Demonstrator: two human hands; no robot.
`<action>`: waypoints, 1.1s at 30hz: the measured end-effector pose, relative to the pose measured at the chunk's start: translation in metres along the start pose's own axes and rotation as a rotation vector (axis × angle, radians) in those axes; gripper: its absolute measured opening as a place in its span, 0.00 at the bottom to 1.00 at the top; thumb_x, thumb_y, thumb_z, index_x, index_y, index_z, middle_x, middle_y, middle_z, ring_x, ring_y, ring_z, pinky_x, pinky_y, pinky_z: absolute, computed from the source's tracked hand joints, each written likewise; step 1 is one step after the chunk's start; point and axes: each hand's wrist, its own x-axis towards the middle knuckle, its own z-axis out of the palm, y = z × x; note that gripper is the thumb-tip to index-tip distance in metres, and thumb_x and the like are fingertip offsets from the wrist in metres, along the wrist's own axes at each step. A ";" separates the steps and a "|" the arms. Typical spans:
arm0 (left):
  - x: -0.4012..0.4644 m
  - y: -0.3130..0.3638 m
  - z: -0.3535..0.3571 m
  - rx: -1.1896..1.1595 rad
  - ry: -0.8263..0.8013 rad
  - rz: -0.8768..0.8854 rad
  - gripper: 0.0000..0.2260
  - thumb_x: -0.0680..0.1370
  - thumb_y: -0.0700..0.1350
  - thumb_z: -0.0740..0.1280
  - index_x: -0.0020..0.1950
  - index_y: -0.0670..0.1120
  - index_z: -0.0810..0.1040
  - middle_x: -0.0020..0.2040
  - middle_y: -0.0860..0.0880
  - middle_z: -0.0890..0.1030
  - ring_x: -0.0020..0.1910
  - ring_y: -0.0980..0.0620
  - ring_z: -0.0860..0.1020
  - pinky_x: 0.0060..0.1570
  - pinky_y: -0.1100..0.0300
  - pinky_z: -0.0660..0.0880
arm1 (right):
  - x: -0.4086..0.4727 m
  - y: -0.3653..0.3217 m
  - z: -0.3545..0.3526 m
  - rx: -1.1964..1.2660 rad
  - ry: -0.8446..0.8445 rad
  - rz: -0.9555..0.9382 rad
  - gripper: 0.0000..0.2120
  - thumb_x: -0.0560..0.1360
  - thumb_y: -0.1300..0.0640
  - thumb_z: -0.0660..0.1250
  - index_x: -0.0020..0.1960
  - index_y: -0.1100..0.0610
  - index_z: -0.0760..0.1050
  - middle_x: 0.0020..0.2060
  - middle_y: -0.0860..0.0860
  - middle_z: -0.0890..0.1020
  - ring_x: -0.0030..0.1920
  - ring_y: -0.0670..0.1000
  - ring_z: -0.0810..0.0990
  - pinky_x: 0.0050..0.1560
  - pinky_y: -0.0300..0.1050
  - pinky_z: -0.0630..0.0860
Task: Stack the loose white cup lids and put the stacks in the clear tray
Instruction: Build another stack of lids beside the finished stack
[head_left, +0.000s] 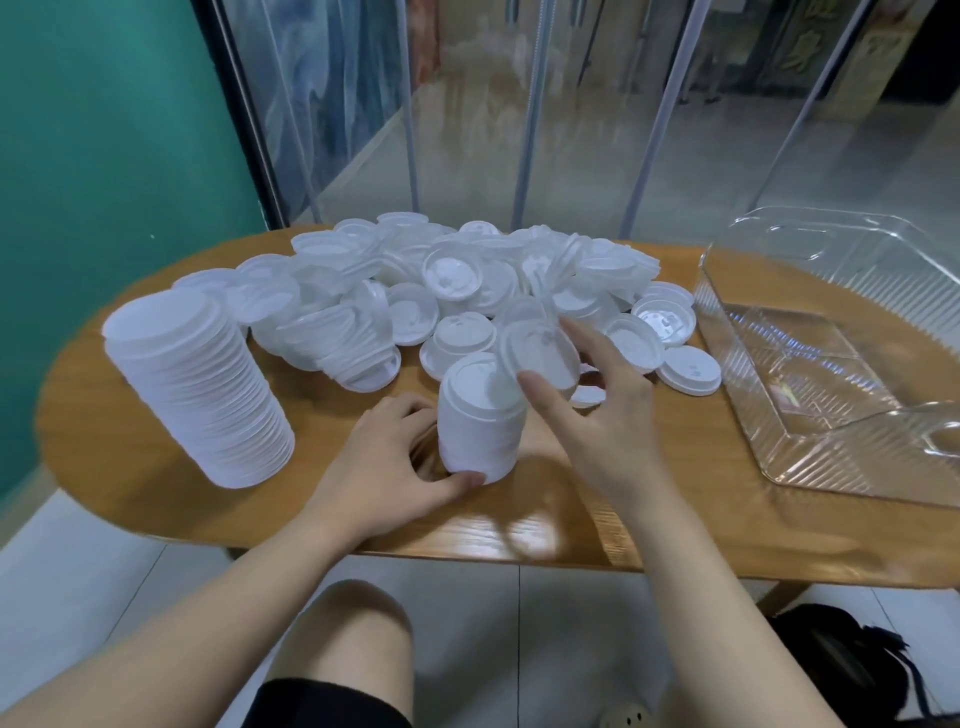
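Left hand (395, 457) curls round the base of a short stack of lids (480, 415) standing near the table's near edge, thumb pressed against its foot. Right hand (602, 400) pinches a single lid (540, 353), tilted, just above that stack's top. Behind them sprawls the loose lid pile (467, 280) across the wooden table (156, 499). A taller stack (197, 384) stands at the left. Over on the right sits the clear tray (831, 415), no lids inside.
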 end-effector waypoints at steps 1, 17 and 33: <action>0.000 0.000 0.000 0.005 -0.002 0.001 0.25 0.70 0.70 0.74 0.61 0.60 0.80 0.56 0.64 0.74 0.57 0.60 0.72 0.58 0.55 0.73 | -0.001 -0.003 0.005 -0.008 -0.026 -0.009 0.30 0.74 0.46 0.78 0.73 0.49 0.75 0.65 0.38 0.79 0.65 0.39 0.76 0.61 0.30 0.71; 0.001 -0.004 0.002 0.014 -0.014 -0.003 0.28 0.69 0.74 0.72 0.66 0.63 0.78 0.59 0.65 0.73 0.59 0.59 0.72 0.59 0.55 0.75 | -0.006 -0.003 0.032 -0.125 -0.186 -0.005 0.33 0.74 0.43 0.77 0.75 0.50 0.71 0.68 0.42 0.76 0.68 0.39 0.72 0.71 0.42 0.71; 0.000 -0.001 0.000 0.017 -0.017 -0.018 0.28 0.69 0.75 0.71 0.61 0.60 0.80 0.58 0.65 0.73 0.58 0.60 0.71 0.58 0.58 0.72 | 0.019 0.056 -0.022 -0.518 -0.213 0.040 0.26 0.78 0.53 0.70 0.75 0.53 0.73 0.75 0.48 0.72 0.78 0.48 0.63 0.79 0.55 0.62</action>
